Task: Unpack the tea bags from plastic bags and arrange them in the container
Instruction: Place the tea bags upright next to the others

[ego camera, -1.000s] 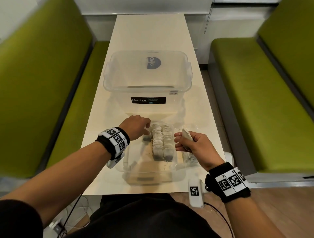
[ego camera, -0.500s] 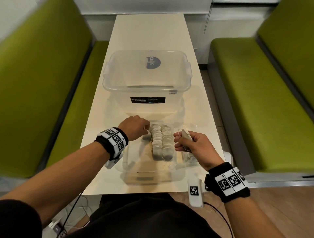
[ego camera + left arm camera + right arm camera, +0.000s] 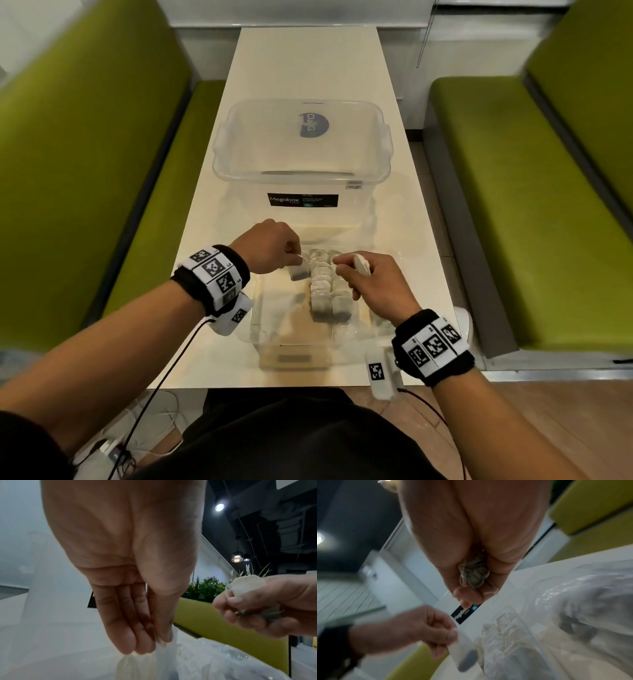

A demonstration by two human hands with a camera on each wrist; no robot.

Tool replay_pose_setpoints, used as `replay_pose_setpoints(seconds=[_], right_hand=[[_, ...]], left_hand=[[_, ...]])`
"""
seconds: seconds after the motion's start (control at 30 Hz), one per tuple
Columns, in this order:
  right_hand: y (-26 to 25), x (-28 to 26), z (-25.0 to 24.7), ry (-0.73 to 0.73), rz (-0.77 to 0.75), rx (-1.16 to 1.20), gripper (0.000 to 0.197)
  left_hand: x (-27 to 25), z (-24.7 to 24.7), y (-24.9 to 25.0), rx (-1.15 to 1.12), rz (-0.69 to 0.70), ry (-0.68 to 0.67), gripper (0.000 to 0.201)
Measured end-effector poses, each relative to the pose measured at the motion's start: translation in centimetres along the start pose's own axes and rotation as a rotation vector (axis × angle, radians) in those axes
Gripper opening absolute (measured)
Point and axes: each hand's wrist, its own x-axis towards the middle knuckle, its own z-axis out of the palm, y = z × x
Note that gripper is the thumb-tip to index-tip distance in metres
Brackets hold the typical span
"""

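small clear container [image 3: 308, 329] sitting at near end of white table [image 3: 308, 68], holding two rows of tea bags [image 3: 325, 291] standing on edge along its right half; left half bare. large clear megabox tub [image 3: 301, 161] standing just beyond it, looking empty.

left hand [image 3: 270, 250] pinching one tea bag [image 3: 297, 272] by its top edge between thumb and fingertips, bag hanging over far left of container, just beside the rows. right hand [image 3: 376, 281] curling around a bunch of tea bags [image 3: 361, 265], white paper poking out on top.

left wrist view showing fingers [image 3: 130, 635] held straight down together, thumb pressed against them on white paper. right wrist view showing grey-brown crumpled bags with strings [image 3: 473, 574] inside the closed fist, plus crinkled plastic bag [image 3: 582, 595] lying right of container, barely visible from head view.

bags: white paper, dark tea at bottom.
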Motion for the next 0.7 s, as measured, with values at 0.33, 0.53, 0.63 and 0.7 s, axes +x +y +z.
replay_pose_setpoints(seconds=[0.33,0.53,0.63,0.7], right_hand=[[-2.0,2.9,3.6,-0.035,-0.171,-0.478,0.021],[-2.2,3.3,3.5,-0.116,-0.154,-0.518,0.02],[-2.2,3.6,3.2,-0.177,-0.101,-0.481,0.019],[-2.1,3.6,3.1,-0.182,-0.088,-0.472,0.021]], left_hand=[[-1.2,-1.6,1.2,-0.093,0.092,-0.034,0.02],[-1.3,-1.8,0.9,-0.049,0.107,-0.033,0.015],[-1.2,-1.6,0.7,-0.018,0.115,-0.03,0.014],[-1.1,-1.4,0.6,-0.028,0.105,-0.029,0.013]])
